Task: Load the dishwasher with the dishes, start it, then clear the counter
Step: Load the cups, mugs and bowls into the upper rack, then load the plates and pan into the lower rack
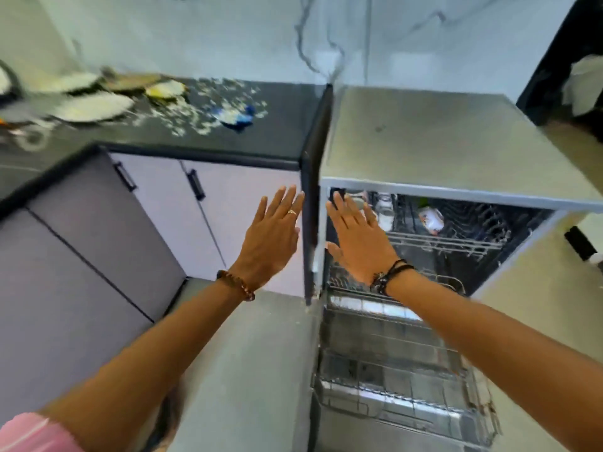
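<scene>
blurred plates [93, 107] on counter [280, 138], mug [431, 219] indistinct

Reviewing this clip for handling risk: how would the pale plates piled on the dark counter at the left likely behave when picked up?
The pale plates look rigid and glossy, so probably stiff and breakable if dropped. They lie overlapping and tilted, so lifting one may shift its neighbours. Crumbly white debris is scattered beside them on the dark counter, and the plates look soiled, so their surfaces could be slippery. Motion blur hides finer detail.

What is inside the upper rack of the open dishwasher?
The upper rack holds a clear glass and a small patterned cup. The right hand covers its left corner, so anything there is hidden.
</scene>
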